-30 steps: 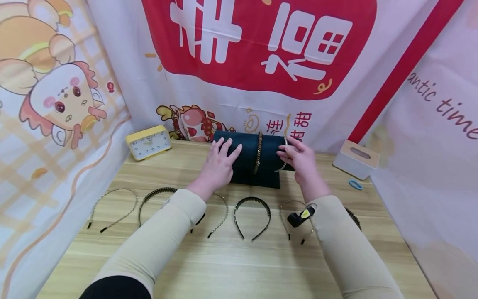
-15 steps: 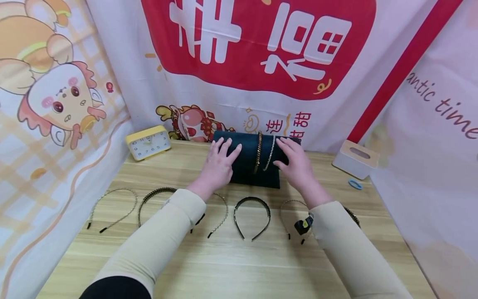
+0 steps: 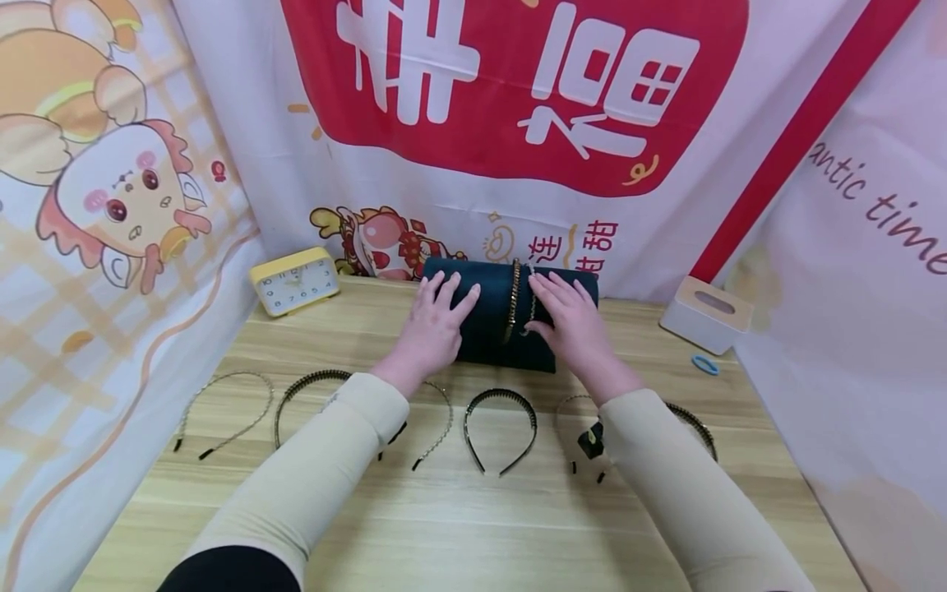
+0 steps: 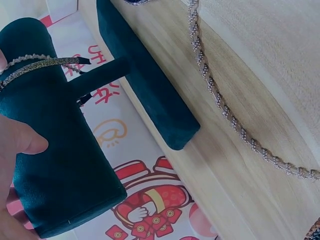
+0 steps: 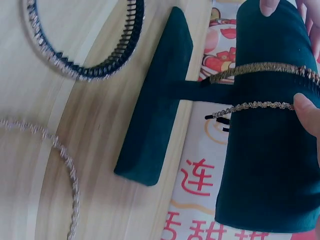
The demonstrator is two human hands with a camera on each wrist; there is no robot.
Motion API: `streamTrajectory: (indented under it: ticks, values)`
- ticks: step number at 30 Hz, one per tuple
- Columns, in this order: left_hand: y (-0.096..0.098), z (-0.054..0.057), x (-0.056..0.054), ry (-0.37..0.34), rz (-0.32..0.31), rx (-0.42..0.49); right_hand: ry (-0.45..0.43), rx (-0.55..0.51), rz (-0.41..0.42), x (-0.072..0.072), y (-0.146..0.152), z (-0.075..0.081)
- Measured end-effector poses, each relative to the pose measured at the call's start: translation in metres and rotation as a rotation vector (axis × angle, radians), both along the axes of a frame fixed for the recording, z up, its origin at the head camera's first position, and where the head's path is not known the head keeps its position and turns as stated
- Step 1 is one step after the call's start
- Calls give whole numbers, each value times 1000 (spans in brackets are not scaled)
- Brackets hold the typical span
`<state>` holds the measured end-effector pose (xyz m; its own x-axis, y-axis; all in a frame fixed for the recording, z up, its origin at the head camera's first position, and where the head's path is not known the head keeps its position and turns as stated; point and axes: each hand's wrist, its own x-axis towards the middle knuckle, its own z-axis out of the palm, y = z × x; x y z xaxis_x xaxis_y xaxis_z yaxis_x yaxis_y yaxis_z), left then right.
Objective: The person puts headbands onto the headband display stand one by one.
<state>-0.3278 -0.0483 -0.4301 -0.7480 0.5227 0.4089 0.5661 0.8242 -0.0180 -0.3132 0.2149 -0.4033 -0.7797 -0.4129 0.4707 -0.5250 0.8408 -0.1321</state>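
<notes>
A dark green velvet roll-shaped display stand (image 3: 484, 308) stands at the back of the table. My left hand (image 3: 432, 329) rests on its left part, fingers spread. Round the roll's middle sits a brownish-gold headband (image 3: 512, 306). Just right of it is a thin, beaded silvery headband (image 5: 260, 105), also round the roll. My right hand (image 3: 577, 329) lies over the roll's right part, fingers fairly straight across the top. In the right wrist view its thumb (image 5: 306, 111) touches the thin headband. Both headbands' dark tips show under the roll in the left wrist view.
Several headbands lie in a row on the table, including a black toothed one (image 3: 499, 395) and thin beaded ones (image 3: 448, 415); my sleeves partly cover some. A yellow clock (image 3: 296, 284) stands back left, a tissue box (image 3: 706, 321) and a blue ring (image 3: 705, 365) back right.
My right hand has moved left along the roll, and the thin headband has slid from the right end to beside the gold one. The right fingers have unbent. The left hand stays put.
</notes>
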Motion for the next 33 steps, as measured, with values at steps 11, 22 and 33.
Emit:
streamTrajectory:
  ticks: [11, 22, 33]
  values:
    - [6, 1, 0, 26, -20, -10, -4, -21, -37, 5, -4, 1]
    - [4, -1, 4, -18, 2, -12, 246, -342, -108, 30, 64, 14]
    - [3, 0, 1, 30, 6, 12, -463, -84, -411, 63, 212, -66]
